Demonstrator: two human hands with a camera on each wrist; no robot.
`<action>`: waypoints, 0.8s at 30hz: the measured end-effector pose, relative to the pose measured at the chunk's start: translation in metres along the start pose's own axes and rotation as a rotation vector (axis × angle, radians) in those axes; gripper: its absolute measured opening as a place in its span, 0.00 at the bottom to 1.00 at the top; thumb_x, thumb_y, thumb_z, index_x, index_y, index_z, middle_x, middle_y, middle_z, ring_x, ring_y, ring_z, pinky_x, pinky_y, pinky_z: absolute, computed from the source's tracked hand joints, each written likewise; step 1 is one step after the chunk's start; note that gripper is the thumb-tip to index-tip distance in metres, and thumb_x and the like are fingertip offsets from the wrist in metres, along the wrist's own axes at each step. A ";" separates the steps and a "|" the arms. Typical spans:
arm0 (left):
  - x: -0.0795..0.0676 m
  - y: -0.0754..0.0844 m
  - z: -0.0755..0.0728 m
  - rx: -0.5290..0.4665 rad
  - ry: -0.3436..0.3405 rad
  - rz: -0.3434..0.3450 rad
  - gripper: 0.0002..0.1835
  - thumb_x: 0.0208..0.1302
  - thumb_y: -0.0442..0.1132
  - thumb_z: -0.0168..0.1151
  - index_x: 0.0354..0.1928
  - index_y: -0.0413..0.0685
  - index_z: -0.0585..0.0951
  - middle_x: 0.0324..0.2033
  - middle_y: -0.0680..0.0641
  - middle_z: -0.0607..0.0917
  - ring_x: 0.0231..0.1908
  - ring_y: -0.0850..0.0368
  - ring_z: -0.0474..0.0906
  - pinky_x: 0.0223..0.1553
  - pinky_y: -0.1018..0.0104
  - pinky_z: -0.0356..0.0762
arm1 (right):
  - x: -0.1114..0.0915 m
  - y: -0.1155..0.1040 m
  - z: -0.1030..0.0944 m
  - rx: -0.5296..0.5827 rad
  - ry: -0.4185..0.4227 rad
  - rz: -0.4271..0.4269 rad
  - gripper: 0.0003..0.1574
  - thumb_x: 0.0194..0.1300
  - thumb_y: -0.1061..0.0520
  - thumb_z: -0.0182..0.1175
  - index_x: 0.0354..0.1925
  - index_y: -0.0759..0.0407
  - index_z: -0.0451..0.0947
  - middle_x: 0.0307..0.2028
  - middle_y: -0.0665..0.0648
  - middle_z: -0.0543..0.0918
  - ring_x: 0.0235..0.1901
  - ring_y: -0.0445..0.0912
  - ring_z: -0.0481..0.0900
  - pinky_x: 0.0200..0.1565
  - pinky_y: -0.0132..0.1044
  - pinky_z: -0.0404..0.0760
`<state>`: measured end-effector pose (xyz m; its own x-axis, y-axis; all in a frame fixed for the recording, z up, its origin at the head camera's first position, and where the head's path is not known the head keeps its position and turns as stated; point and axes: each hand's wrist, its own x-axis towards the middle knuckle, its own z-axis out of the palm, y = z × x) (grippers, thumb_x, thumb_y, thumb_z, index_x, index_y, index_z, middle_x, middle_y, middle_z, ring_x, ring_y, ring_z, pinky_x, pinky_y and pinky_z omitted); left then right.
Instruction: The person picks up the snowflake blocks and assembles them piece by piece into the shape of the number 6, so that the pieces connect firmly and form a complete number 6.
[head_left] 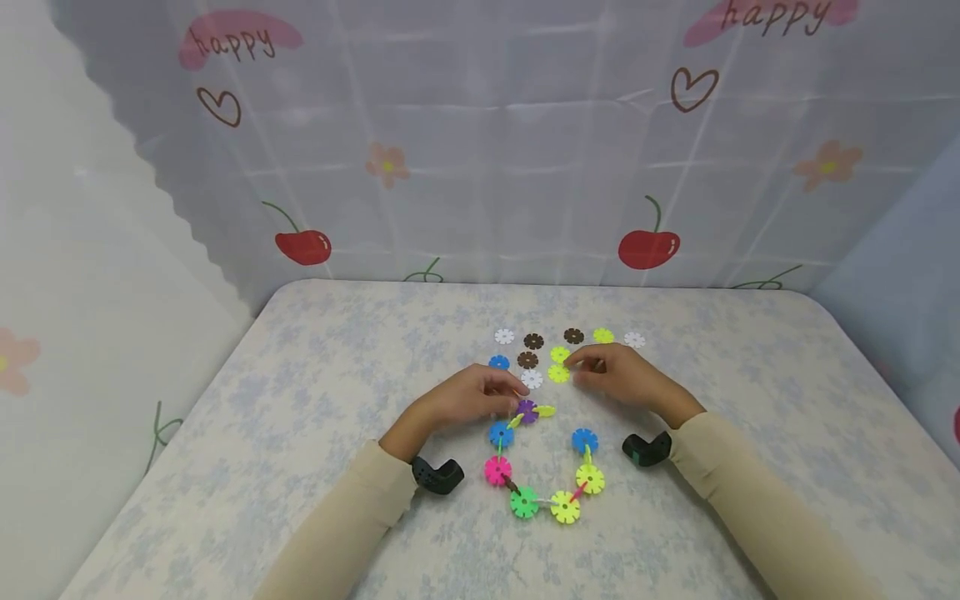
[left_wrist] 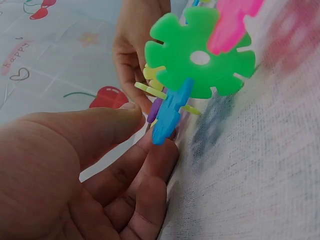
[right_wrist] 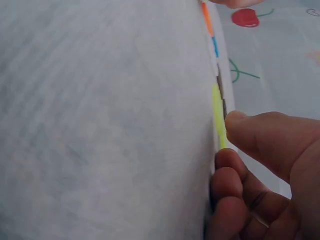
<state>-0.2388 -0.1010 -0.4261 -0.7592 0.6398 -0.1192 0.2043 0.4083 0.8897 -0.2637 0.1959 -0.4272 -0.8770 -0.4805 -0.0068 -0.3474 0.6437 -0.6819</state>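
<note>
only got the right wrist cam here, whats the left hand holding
Observer: The left hand pinches a purple disc near one end of a chain of discs.
Operator: ok and whats at the other end of that chain
Observer: A blue disc, on the person's right side of the chain.
Operator: does it close into a ring
Observer: No, the head view shows a gap between that blue disc and the yellow disc that sticks out from the purple one.
</note>
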 end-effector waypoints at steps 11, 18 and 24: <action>0.000 0.000 0.002 0.026 0.008 -0.003 0.13 0.74 0.34 0.61 0.56 0.44 0.85 0.44 0.53 0.86 0.41 0.60 0.81 0.43 0.65 0.78 | 0.004 -0.001 0.004 -0.003 -0.028 0.004 0.06 0.67 0.59 0.68 0.43 0.55 0.84 0.32 0.50 0.79 0.34 0.46 0.73 0.38 0.42 0.74; 0.000 0.002 0.005 0.033 0.011 -0.006 0.13 0.74 0.33 0.61 0.56 0.42 0.85 0.42 0.52 0.86 0.39 0.61 0.80 0.42 0.66 0.77 | -0.004 -0.006 0.003 -0.012 -0.054 -0.031 0.11 0.65 0.61 0.70 0.46 0.58 0.84 0.35 0.51 0.80 0.37 0.47 0.75 0.42 0.43 0.76; 0.000 0.003 0.004 0.037 0.019 -0.018 0.13 0.73 0.34 0.62 0.55 0.45 0.86 0.43 0.52 0.86 0.38 0.60 0.80 0.41 0.66 0.77 | -0.017 -0.013 0.003 0.178 -0.067 0.057 0.05 0.67 0.65 0.66 0.37 0.61 0.78 0.31 0.55 0.82 0.33 0.49 0.79 0.38 0.42 0.81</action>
<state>-0.2352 -0.0971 -0.4249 -0.7741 0.6203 -0.1262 0.2135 0.4435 0.8705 -0.2429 0.1940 -0.4203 -0.8674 -0.4887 -0.0938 -0.2285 0.5586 -0.7973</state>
